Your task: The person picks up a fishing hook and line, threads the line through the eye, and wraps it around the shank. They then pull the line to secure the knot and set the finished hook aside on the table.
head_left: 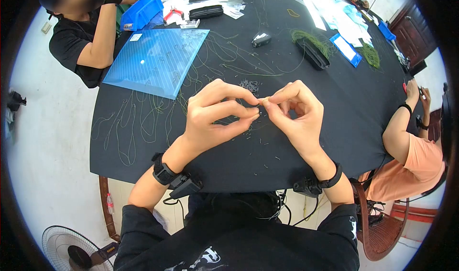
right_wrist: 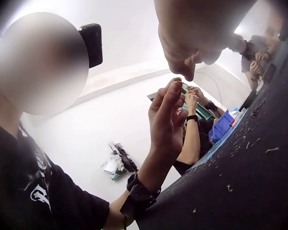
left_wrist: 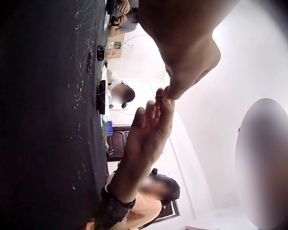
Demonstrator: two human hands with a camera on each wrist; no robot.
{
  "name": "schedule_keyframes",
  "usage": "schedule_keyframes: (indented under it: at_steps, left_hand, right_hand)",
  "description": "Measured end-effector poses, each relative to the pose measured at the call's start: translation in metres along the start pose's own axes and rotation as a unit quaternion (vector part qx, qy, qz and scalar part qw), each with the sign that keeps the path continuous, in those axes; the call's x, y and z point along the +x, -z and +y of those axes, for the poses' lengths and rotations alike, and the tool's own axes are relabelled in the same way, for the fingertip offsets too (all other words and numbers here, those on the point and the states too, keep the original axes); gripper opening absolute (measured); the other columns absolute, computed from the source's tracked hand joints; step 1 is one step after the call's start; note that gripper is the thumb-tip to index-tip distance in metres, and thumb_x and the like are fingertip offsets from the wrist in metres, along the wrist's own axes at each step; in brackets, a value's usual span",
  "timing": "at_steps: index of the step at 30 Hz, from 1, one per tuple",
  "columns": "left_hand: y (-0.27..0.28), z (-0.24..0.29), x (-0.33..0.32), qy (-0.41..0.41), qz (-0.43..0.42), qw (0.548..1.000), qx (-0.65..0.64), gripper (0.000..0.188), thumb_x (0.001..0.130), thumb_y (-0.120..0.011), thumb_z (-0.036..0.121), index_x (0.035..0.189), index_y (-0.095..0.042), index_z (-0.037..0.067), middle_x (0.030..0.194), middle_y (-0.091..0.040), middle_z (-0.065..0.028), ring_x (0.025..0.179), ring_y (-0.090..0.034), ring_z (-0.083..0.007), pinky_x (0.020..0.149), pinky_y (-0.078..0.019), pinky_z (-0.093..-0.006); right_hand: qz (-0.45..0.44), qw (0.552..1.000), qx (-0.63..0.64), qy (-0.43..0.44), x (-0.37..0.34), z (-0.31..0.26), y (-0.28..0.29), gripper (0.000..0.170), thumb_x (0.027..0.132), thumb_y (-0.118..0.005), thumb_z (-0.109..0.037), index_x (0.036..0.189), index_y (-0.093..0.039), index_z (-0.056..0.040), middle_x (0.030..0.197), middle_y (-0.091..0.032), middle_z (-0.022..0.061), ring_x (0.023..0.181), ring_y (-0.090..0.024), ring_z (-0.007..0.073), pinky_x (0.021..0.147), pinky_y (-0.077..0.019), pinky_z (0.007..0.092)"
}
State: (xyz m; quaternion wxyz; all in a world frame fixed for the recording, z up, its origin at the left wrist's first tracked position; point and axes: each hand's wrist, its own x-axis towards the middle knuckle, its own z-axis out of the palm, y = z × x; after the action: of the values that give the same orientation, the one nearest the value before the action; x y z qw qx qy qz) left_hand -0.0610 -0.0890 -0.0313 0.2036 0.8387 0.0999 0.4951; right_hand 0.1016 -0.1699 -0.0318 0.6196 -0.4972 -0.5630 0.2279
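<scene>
Both hands meet fingertip to fingertip above the black table. My left hand (head_left: 206,112) pinches between thumb and forefinger, its other fingers bent. Opposite it, my right hand (head_left: 300,112) pinches with thumb and forefinger at the same spot. From the fingertips a thin line (right_wrist: 213,79) arcs away in the right wrist view; its end is hidden between the fingers. Just beyond the hands lies a small heap of grey metal bits (head_left: 249,86), too small to identify. Short clipped scraps (head_left: 260,140) are scattered below the hands.
A blue board (head_left: 155,60) strung with pale lines lies at left, loose green lines (head_left: 131,127) beside it. Farther back are a blue bin (head_left: 142,11), red-handled pliers (head_left: 173,15), black cases (head_left: 206,12) and a black tray (head_left: 313,55) with green line. Other people sit around the table.
</scene>
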Motion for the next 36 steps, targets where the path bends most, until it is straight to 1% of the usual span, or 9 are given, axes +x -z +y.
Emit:
schedule_keyframes:
  at_steps: [5,11,21,32,35,36]
  left_hand:
    - [-0.0017,-0.0021,-0.0005,-0.023,0.002,1.000,0.007,0.015,0.058,-0.074,0.001,0.064,-0.062,0.009,0.083,-0.066,0.0007,0.060,-0.051,-0.0107,0.051,-0.0397,-0.0222]
    - [-0.0015,-0.0021,-0.0009,-0.014,0.005,1.000,0.018,0.016,0.058,-0.074,0.001,0.063,-0.061,0.009,0.083,-0.065,0.0012,0.060,-0.051,-0.0107,0.051,-0.0398,-0.0221]
    - [-0.0011,-0.0023,0.0015,-0.032,0.002,0.999,0.022,0.016,0.058,-0.073,0.001,0.063,-0.061,0.010,0.080,-0.066,0.0026,0.059,-0.051,-0.0114,0.051,-0.0401,-0.0226]
    - [-0.0009,-0.0016,0.0009,-0.022,-0.017,0.999,0.026,0.016,0.058,-0.073,0.000,0.063,-0.060,0.009,0.079,-0.066,0.0025,0.059,-0.050,-0.0113,0.050,-0.0401,-0.0223]
    - [-0.0012,-0.0011,0.0006,-0.014,-0.016,1.000,0.020,0.016,0.059,-0.073,0.000,0.063,-0.060,0.008,0.078,-0.065,0.0006,0.059,-0.050,-0.0121,0.051,-0.0400,-0.0227]
    - [-0.0017,-0.0025,0.0002,-0.014,-0.007,1.000,0.006,0.015,0.060,-0.073,0.000,0.064,-0.060,0.008,0.079,-0.065,0.0003,0.059,-0.050,-0.0107,0.049,-0.0381,-0.0219]
  right_hand:
    - [-0.009,1.000,-0.012,0.004,-0.0011,0.0003,0.0004,0.010,0.072,-0.069,-0.001,0.073,-0.060,-0.0047,0.065,-0.053,-0.0044,0.053,-0.038,-0.0004,0.047,-0.0300,0.0165]
    - [-0.001,1.000,-0.009,0.005,-0.0006,0.0005,-0.0003,0.010,0.072,-0.069,-0.001,0.073,-0.059,-0.0045,0.064,-0.053,-0.0042,0.053,-0.038,-0.0001,0.046,-0.0299,0.0168]
    - [-0.014,1.000,-0.016,-0.002,-0.0008,0.0013,0.0012,0.009,0.071,-0.068,-0.002,0.073,-0.059,-0.0048,0.063,-0.052,-0.0044,0.052,-0.038,0.0001,0.045,-0.0299,0.0170]
    - [-0.021,0.999,-0.028,-0.019,-0.0010,0.0004,0.0013,0.010,0.071,-0.068,-0.003,0.074,-0.059,-0.0052,0.060,-0.051,-0.0048,0.051,-0.038,0.0000,0.044,-0.0292,0.0169]
    - [-0.031,0.999,-0.025,-0.004,-0.0007,0.0011,0.0021,0.009,0.072,-0.067,-0.002,0.074,-0.058,-0.0046,0.063,-0.053,-0.0038,0.051,-0.040,0.0000,0.044,-0.0304,0.0172]
    - [-0.033,0.999,-0.012,-0.018,-0.0005,-0.0005,0.0015,0.009,0.073,-0.067,-0.002,0.075,-0.059,-0.0041,0.064,-0.054,-0.0033,0.052,-0.041,0.0001,0.044,-0.0311,0.0172]
